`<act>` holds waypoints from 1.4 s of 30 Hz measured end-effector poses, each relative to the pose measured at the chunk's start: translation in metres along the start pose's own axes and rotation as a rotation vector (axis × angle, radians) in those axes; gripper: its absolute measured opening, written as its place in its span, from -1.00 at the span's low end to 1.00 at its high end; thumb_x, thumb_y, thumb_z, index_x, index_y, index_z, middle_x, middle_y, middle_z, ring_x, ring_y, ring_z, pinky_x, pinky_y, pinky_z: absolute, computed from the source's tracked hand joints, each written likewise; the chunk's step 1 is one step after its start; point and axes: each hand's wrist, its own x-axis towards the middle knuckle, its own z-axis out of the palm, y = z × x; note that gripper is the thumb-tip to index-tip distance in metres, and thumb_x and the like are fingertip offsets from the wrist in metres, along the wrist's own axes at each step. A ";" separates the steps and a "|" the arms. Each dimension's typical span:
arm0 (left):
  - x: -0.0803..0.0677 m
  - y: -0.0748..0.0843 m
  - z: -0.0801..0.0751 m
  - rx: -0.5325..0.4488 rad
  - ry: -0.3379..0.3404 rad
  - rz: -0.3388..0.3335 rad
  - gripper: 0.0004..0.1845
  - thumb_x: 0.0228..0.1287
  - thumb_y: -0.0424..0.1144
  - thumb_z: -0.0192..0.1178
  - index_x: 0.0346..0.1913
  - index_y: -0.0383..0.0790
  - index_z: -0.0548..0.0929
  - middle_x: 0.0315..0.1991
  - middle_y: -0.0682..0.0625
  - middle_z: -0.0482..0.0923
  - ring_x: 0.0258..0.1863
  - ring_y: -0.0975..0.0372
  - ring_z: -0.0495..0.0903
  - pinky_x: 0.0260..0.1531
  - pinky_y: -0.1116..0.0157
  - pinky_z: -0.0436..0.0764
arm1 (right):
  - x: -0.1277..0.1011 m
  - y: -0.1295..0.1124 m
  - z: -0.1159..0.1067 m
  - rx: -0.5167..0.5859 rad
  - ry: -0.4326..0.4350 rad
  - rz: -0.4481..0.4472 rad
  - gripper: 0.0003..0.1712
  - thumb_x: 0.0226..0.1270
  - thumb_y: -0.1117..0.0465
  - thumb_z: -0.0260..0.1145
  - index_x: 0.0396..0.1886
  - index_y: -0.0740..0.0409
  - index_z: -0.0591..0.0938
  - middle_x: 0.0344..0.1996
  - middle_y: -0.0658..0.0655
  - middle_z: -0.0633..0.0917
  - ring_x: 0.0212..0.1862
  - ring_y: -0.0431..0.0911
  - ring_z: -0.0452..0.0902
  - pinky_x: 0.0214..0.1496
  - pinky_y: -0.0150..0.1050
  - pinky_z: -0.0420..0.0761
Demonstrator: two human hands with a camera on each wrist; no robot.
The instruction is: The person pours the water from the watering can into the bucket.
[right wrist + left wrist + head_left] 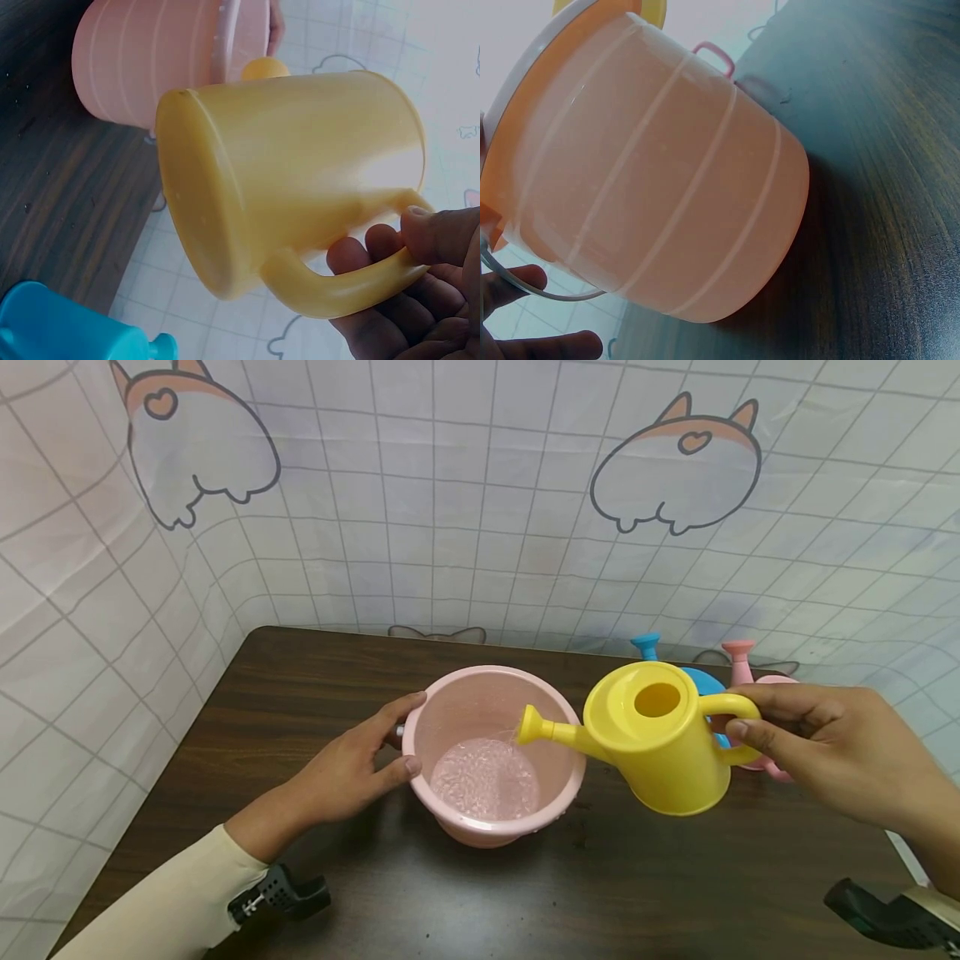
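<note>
A yellow watering can (667, 752) is held up by its handle in my right hand (832, 739), fingers wrapped round the loop and thumb on top. Its spout (551, 731) points left over a pink bucket (487, 831), and thin streams of water fall from it. Rippling water (487, 781) covers the bucket's bottom. My left hand (345, 768) holds the bucket's left rim with thumb and forefinger. In the left wrist view, two other fingers (551, 346) hang apart from the bucket wall, near a thin wire handle (562, 297).
Behind the yellow can, a blue watering can (703, 681) and a pink watering can (742, 660) stand on the dark wooden table (322, 668), partly hidden. Water drops dot the tabletop. A tile-patterned curtain (465, 527) hangs behind and at the left.
</note>
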 end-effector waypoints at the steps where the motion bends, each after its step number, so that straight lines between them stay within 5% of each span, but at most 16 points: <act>1: 0.000 0.000 0.000 0.000 -0.001 -0.001 -0.20 0.46 0.14 0.18 0.63 0.26 0.05 0.27 -0.01 0.51 0.06 0.21 0.63 -0.10 0.02 0.57 | 0.000 0.000 0.000 -0.002 0.001 -0.002 -0.71 0.35 0.32 0.46 0.05 0.07 0.76 -0.39 -0.09 0.79 -0.54 -0.20 0.56 -0.59 -0.37 0.46; 19: 0.000 -0.001 0.000 0.001 -0.014 -0.010 -0.20 0.48 0.19 0.15 0.63 0.26 0.04 0.24 -0.02 0.52 0.06 0.18 0.63 -0.09 -0.01 0.57 | 0.001 -0.001 0.000 0.007 0.003 -0.004 -0.76 0.35 0.31 0.46 -0.02 0.02 0.77 -0.54 -0.07 0.73 -0.61 -0.20 0.48 -0.65 -0.36 0.37; 42: 0.000 -0.001 -0.001 -0.016 -0.015 -0.011 -0.19 0.47 0.15 0.18 0.63 0.27 0.04 0.30 -0.01 0.49 0.07 0.20 0.62 -0.06 -0.02 0.58 | 0.002 0.000 0.000 0.006 -0.003 0.004 -0.75 0.36 0.31 0.45 0.01 0.04 0.77 -0.45 -0.06 0.77 -0.58 -0.19 0.54 -0.61 -0.37 0.46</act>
